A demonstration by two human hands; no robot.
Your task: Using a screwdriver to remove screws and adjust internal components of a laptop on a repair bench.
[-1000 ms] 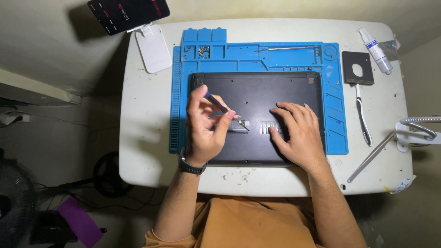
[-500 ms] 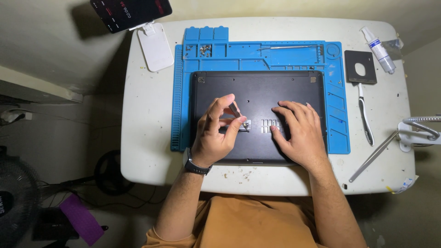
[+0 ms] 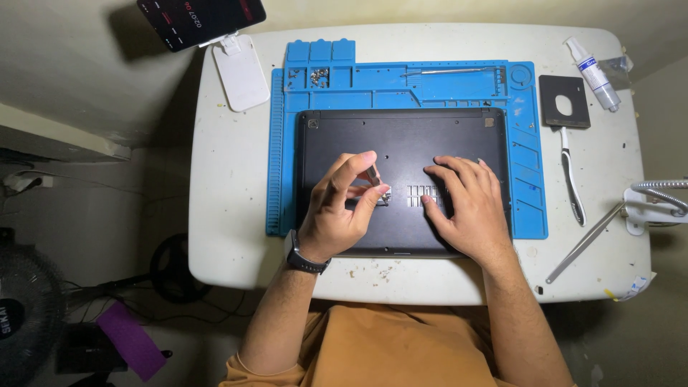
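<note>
Compared with the picture of a second earlier, the screwdriver [image 3: 374,179] had been raised from a low slant to a steeper angle, and the fingertips of the left hand [image 3: 337,211] had been drawn more tightly about its shaft. The left fingers were pinched on that slim metal tool, its tip set against the underside of the laptop [image 3: 401,154] just beside the small ribbed vent [image 3: 423,195]. The right hand [image 3: 466,208] had hardly been moved; it was laid flat, fingers spread and grasping nothing, upon the matt black base.

The laptop, a smooth dark rectangle with rounded corners, was lain on a blue rubbery repair mat [image 3: 527,179] moulded into ridged compartments; tiny bright screws [image 3: 317,74] were gathered in one upper tray. The mat was spread on a scuffed white table [image 3: 229,186]. To the right, well apart from the hands, a black square pad [image 3: 565,102], a white-handled tool [image 3: 571,179] and a small plastic bottle [image 3: 592,64] were placed.
</note>
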